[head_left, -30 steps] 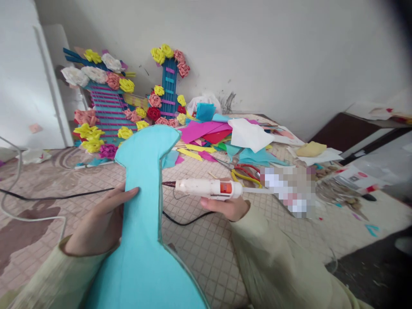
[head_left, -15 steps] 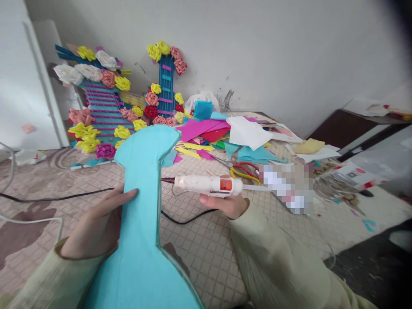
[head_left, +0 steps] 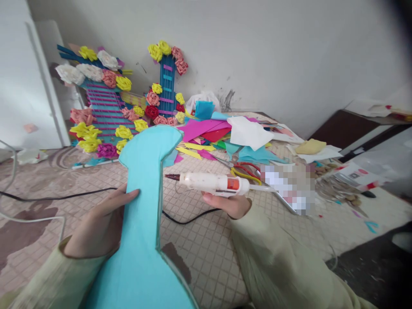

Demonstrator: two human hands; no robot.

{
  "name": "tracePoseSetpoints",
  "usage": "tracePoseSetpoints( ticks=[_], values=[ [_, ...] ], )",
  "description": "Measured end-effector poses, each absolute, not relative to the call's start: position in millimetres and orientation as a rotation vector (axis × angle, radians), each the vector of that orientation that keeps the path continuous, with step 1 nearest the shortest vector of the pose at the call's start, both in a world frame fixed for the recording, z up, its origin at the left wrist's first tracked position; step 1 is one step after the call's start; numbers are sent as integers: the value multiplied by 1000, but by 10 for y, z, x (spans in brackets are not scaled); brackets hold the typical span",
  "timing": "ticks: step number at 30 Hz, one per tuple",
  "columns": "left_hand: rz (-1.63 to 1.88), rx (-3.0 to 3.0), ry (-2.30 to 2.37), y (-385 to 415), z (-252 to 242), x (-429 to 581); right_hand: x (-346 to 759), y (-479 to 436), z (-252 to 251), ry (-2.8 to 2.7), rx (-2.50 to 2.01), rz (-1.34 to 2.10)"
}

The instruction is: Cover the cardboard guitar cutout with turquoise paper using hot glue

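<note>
A turquoise guitar-shaped board (head_left: pixel 143 206) stands upright in front of me, its wide end running off the bottom of the view. My left hand (head_left: pixel 106 216) grips its narrow neck from the left, thumb on the front face and the other fingers hidden behind. In my right hand (head_left: pixel 228 204) is a white glue gun (head_left: pixel 206 182) with an orange trigger part and a clear glue stick in its rear. The gun points left, its dark tip a short gap away from the board's right edge.
Two flower-covered paper pieces (head_left: pixel 106 107) lean on the wall. Coloured paper scraps (head_left: pixel 209 128), scissors (head_left: pixel 246 169) and a pixelated phone-like object (head_left: pixel 289 189) lie behind and right. A black cable (head_left: pixel 186 222) crosses the patterned tabletop (head_left: pixel 212 244).
The glue gun in my right hand has shifted slightly right, and its tip has come away from the board's edge. The board's top has moved a little to the right.
</note>
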State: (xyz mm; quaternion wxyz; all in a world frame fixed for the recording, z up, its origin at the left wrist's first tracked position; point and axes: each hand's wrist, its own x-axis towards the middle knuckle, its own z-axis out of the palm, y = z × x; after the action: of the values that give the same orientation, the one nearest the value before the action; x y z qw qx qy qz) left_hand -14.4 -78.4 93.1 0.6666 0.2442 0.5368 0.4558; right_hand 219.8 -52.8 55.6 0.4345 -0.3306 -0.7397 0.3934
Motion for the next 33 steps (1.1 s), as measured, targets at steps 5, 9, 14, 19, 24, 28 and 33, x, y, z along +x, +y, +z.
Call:
tracePoseSetpoints(
  ticks=[5,9,14,19,24,28,33],
  values=[
    [1045,527,1166,-774,947,-145,2193,-529,600,-1946,-662,947],
    [1090,540,1158,-781,941,-135,2183,-538,621,-1989,-675,913],
    [1190,507,1137,-767,932,-125,2193,-542,604,-1998,-672,909],
    [1195,414,1244,-710,970,-99,2197,-539,596,-2046,-700,924],
    [1195,431,1223,-714,958,-116,2198,-547,601,-2050,-687,928],
    [1129,506,1149,-753,919,-171,2200,-560,613,-2045,-680,953],
    [1095,512,1188,-778,949,-158,2200,-569,622,-2045,-710,965]
  ],
)
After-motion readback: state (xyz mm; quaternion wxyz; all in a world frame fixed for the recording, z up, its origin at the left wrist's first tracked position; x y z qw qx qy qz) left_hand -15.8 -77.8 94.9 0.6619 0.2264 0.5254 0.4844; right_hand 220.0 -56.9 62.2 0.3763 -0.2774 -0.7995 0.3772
